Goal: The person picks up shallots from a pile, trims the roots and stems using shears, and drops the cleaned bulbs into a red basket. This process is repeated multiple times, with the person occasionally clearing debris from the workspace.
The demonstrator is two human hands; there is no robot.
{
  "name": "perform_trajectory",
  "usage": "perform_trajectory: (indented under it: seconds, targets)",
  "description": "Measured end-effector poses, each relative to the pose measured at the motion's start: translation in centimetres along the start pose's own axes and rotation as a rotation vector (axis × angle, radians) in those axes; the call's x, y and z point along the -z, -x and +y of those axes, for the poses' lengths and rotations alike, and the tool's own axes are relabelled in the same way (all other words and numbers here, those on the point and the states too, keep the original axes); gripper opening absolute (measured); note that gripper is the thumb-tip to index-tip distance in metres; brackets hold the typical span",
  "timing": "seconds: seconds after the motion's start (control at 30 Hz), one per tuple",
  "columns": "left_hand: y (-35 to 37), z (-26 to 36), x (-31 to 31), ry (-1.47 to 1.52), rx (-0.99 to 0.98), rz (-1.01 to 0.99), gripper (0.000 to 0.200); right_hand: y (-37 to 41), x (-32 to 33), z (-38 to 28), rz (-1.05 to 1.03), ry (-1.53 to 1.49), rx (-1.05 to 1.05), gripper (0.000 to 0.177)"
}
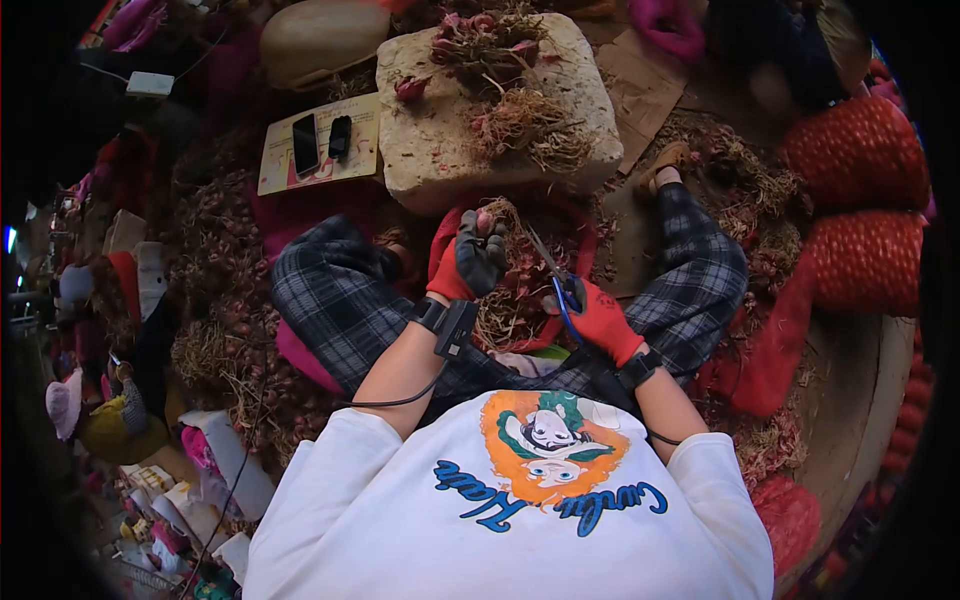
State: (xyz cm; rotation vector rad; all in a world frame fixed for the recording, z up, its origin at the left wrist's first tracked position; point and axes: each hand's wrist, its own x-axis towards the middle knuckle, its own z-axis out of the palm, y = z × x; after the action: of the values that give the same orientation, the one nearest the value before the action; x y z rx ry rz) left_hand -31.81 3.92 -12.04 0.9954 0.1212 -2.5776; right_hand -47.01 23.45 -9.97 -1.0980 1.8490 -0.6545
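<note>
The onion (485, 221) was in the fingers of the gloved left hand (478, 258), above the gap between the person's legs, with dry strands (508, 213) beside it. The right hand (602, 318) gripped the scissors (566, 296), blades angled toward those strands; the hands were apart. Whether the blades had cut anything could not be told. The trimming of this onion looked unfinished, and much of the work seemed left: strands tangled with the bulbs (480, 30) on the pale block (410, 150), and a broad heap (215, 285) lay at the person's left. At the right, the red net bags (858, 155) looked full, perhaps finished work, though whether their contents had been trimmed could not be seen.
</note>
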Motion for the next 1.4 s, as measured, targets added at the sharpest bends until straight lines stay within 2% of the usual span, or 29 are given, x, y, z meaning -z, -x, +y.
perform_trajectory:
  seconds: [0.1, 0.2, 0.3, 0.33, 0.43, 0.5, 0.6, 0.73, 0.83, 0.93, 1.0, 1.03, 1.1, 1.2, 1.27, 1.4]
  targets:
    - [-0.5, -0.4, 0.7, -0.028, 0.015, -0.039, 0.021, 0.6, -0.1, -1.3, 0.102, 0.01, 0.084, 0.048]
    - [0.1, -1.6, 0.4, -0.164, -0.137, -0.033, 0.022, 0.3, 0.4, -3.1, 0.047, 0.019, 0.119, 0.049]
    - [0.5, -2.0, 0.3, -0.226, -0.032, 0.042, 0.022, -0.2, -0.9, -2.2, 0.174, 0.099, 0.186, 0.052]
    - [0.2, -1.8, 1.1, -0.222, 0.044, -0.028, 0.022, -0.3, -1.1, -2.0, 0.178, 0.148, 0.167, 0.054]
    - [0.5, -2.0, 1.5, -0.445, -0.056, -0.141, 0.024, -0.4, -1.3, -1.7, 0.191, 0.208, 0.139, 0.057]
    - [-0.5, -2.0, 2.5, -0.838, -0.279, -0.186, 0.021, -0.4, -1.2, -1.5, 0.204, 0.138, 0.164, 0.058]
    - [-0.9, -2.0, 3.4, -1.223, -0.506, -0.269, 0.013, -0.4, -1.1, -1.4, 0.202, 0.133, 0.169, 0.06]
    - [1.8, -2.5, 1.1, -1.814, -0.919, -0.267, 0.007, 0.0, -0.8, -2.3, 0.18, 0.301, 0.112, 0.062]
    - [1.2, -2.6, 2.1, -1.467, -0.625, -0.158, 0.006, -0.2, -0.9, -2.3, 0.133, 0.395, 0.092, 0.061]
    - [0.9, -2.0, 2.4, -0.872, -0.26, -0.176, 0.005, -0.9, -2.0, -0.9, 0.122, 0.419, 0.079, 0.058]
    - [1.1, -1.8, 2.2, -1.011, -0.277, -0.128, 0.004, -1.5, -2.6, 0.1, 0.1, 0.419, 0.055, 0.056]
    - [1.3, -1.8, 2.0, -1.081, -0.287, -0.105, 0.004, -1.7, -2.5, 0.5, 0.069, 0.297, 0.058, 0.056]
    - [1.9, -2.3, 1.2, -0.933, -0.275, -0.046, 0.003, -1.8, -1.9, 0.5, 0.007, 0.051, 0.066, 0.055]
    - [1.3, -2.5, 1.8, -0.828, -0.322, -0.066, 0.011, -0.9, -0.3, -0.6, -0.135, -0.02, -0.096, 0.051]
    - [0.8, -2.4, 2.1, -0.792, -0.359, -0.101, 0.02, -0.8, -2.1, 2.3, 0.003, -0.064, -0.029, 0.05]
    - [-0.4, -2.3, 3.3, -0.799, -0.427, -0.161, 0.034, 0.0, -1.0, -0.1, 0.148, -0.032, 0.053, 0.047]
